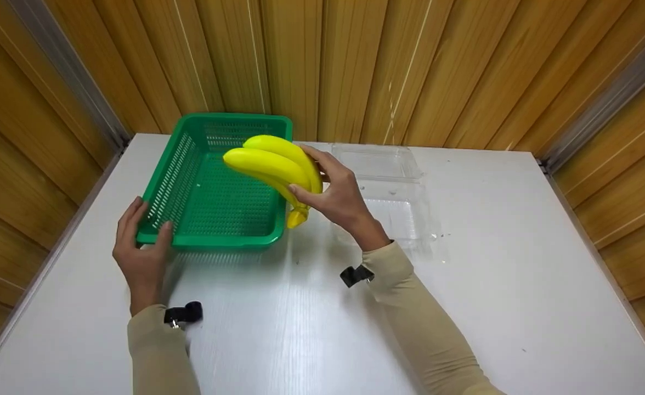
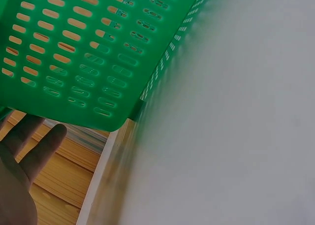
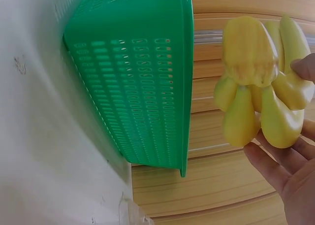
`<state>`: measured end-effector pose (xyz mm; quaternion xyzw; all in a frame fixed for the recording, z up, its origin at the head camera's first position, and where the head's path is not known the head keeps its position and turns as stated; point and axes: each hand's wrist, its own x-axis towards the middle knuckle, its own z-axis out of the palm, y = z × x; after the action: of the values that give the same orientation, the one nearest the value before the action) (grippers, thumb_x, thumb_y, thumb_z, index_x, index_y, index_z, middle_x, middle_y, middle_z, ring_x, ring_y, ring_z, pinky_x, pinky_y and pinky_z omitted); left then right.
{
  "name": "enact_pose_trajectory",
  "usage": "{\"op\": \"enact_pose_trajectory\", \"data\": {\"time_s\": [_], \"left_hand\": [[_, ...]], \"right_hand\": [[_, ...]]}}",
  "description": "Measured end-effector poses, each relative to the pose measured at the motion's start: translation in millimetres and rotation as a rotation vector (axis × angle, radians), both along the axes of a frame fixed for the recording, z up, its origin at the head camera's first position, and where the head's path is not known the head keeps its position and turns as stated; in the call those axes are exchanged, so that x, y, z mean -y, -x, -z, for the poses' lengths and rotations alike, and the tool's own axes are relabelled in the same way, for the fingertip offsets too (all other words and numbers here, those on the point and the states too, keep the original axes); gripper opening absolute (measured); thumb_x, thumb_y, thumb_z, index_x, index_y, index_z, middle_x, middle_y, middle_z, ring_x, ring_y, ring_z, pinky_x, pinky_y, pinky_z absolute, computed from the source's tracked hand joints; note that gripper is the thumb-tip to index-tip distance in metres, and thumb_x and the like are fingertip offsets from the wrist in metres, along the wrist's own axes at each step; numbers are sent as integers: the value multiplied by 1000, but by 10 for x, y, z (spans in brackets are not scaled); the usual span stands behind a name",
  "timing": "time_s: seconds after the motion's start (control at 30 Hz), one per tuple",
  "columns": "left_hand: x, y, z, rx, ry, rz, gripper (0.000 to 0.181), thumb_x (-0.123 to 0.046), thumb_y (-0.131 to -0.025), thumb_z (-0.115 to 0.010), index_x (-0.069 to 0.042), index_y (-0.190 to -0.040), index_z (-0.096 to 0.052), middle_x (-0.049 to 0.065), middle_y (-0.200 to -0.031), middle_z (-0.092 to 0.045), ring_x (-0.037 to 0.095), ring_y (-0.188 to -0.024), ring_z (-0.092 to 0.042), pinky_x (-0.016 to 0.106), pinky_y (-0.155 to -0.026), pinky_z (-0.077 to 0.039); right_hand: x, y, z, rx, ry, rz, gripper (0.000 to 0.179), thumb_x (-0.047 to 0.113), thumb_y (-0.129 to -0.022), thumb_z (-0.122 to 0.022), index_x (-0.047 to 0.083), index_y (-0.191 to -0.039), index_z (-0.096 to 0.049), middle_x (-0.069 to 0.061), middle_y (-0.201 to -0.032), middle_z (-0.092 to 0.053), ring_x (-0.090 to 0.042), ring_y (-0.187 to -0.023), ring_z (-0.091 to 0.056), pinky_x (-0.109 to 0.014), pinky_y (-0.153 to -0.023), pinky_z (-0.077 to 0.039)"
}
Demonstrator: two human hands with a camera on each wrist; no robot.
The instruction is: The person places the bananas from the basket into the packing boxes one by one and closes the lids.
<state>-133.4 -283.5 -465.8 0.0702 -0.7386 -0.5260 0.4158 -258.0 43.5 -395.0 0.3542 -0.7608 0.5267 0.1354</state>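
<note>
Although the head view takes in both hands, it shows the yellow bananas mostly from above, two of them side by side with part of another beneath. The right hand has them near the stem end, thumb on one side and fingers wrapped round the other, and holds the bunch above the right side of the green basket, hiding part of that wall. The right wrist view looks at the stem end instead: a broad, brown-streaked crown and more bananas than the head view reveals, apart from the rim, with the thumb and palm cut off at the edge. The left hand is spread around the basket's near left corner, fingers fairly straight, touching the rim. The left wrist view brings up the slotted wall and extended fingers, one passing out of sight behind the rim, so how firmly they press cannot be told. Only the head view shows the basket's floor. Beyond the right wrist, a clear plastic container lies opened out in two halves on the white surface; the hand covers some of it, its transparent edges are hard to make out, and the right wrist view catches merely a blurred corner at the bottom.
</note>
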Motion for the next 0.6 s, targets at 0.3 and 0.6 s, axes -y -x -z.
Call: {"op": "enact_pose_trajectory", "data": {"time_s": [0.3, 0.6], "left_hand": [[70, 59, 90, 1, 9, -2, 52, -6, -94, -76, 6, -142, -63, 15, -154, -56, 24, -145, -50, 32, -116, -43], [248, 173, 339, 4, 21, 1, 55, -3, -92, -78, -5, -145, -65, 3, -155, -56, 19, -145, -49, 30, -115, -44]], "right_hand": [[-109, -41, 57, -15, 8, 35, 70, 25, -92, -83, 0, -151, -55, -9, -131, -66, -18, -109, -64, -35, -92, -60], [-217, -76, 136, 15, -4, 71, 70, 25, -92, -84, 1, -151, -55, -10, -135, -66, -20, -111, -64, -40, -94, -60]]}}
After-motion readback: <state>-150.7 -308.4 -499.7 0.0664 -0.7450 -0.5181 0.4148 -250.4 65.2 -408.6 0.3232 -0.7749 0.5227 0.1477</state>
